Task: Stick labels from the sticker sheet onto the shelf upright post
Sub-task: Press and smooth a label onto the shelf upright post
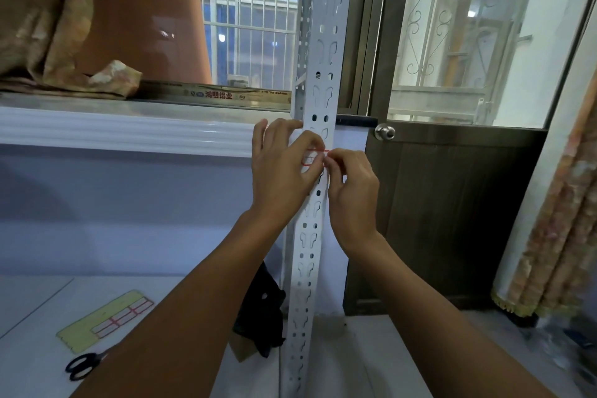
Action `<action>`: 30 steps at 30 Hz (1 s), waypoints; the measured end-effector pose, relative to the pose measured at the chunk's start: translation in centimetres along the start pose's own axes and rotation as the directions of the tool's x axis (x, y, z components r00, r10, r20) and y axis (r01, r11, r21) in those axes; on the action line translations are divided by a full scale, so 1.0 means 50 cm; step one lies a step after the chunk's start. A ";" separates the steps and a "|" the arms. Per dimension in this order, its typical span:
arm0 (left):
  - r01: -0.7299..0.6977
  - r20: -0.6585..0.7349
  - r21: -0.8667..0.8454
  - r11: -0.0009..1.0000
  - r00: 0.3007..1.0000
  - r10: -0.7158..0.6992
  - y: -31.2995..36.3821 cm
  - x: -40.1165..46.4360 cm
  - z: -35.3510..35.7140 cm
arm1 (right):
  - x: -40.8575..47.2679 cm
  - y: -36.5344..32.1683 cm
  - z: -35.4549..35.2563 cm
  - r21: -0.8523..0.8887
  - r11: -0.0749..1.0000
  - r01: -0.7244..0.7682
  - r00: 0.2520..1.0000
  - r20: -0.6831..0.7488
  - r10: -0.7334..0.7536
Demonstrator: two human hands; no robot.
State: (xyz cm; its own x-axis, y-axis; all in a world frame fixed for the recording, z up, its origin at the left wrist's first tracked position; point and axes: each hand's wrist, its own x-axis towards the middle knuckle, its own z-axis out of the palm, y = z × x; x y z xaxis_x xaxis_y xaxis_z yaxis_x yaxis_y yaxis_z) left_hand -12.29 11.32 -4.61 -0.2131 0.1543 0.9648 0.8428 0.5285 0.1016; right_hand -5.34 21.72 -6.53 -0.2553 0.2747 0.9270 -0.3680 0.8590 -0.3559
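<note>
A white perforated shelf upright post (318, 81) stands in the middle of the view, in front of a window. A white label with a red border (312, 158) lies against the post at hand height. My left hand (282, 168) holds the label's left side with thumb and fingers, other fingers spread beside the post. My right hand (350, 191) pinches the label's right end between its fingertips. The yellow-green sticker sheet (103, 320) with several red-bordered labels lies on the white surface at lower left.
Black scissors (82, 364) lie just in front of the sticker sheet. A black bag (263, 307) sits at the post's foot. A dark door with a round knob (385, 132) is right of the post. Curtains hang at far right and upper left.
</note>
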 end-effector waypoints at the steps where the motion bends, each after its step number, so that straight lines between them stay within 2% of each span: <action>1: 0.010 -0.004 -0.002 1.000 1.000 -0.010 0.001 0.001 0.002 | -0.002 -0.003 0.004 -0.026 1.000 0.005 1.000 -0.007 -0.005; 4: 0.027 -0.014 -0.022 0.999 1.000 -0.027 0.003 0.002 0.002 | 0.001 -0.009 0.010 -0.036 0.999 -0.028 1.000 0.007 0.028; 7: 0.026 -0.023 -0.034 0.999 0.999 -0.027 0.003 0.005 -0.003 | 0.006 0.000 0.003 0.062 0.988 -0.140 0.988 0.074 0.135; 9: 0.027 -0.033 -0.049 0.998 0.999 -0.028 0.001 0.006 -0.005 | 0.008 0.009 -0.007 0.091 0.984 -0.156 0.985 0.090 0.148; 14: 0.000 -0.055 -0.082 0.997 0.998 -0.005 -0.005 0.002 0.001 | 0.019 0.011 -0.022 0.013 0.996 -0.094 0.991 0.100 0.092; 23: -0.041 -0.070 -0.054 0.998 0.997 0.038 -0.005 -0.004 0.000 | 0.051 -0.018 -0.019 -0.096 0.960 -0.262 0.956 0.112 0.272; 30: -0.037 -0.052 -0.048 0.998 0.998 0.034 -0.005 -0.004 -0.005 | 0.068 -0.021 -0.028 -0.180 0.958 -0.224 0.953 0.164 0.254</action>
State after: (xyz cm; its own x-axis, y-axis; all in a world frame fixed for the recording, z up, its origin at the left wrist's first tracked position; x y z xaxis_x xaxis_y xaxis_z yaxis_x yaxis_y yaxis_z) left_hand -12.34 10.95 -4.77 -0.1581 0.1284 0.9790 0.8727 0.4821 0.0776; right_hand -4.57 22.33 -2.84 -0.4838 0.4090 0.7737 -0.1345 0.8388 -0.5275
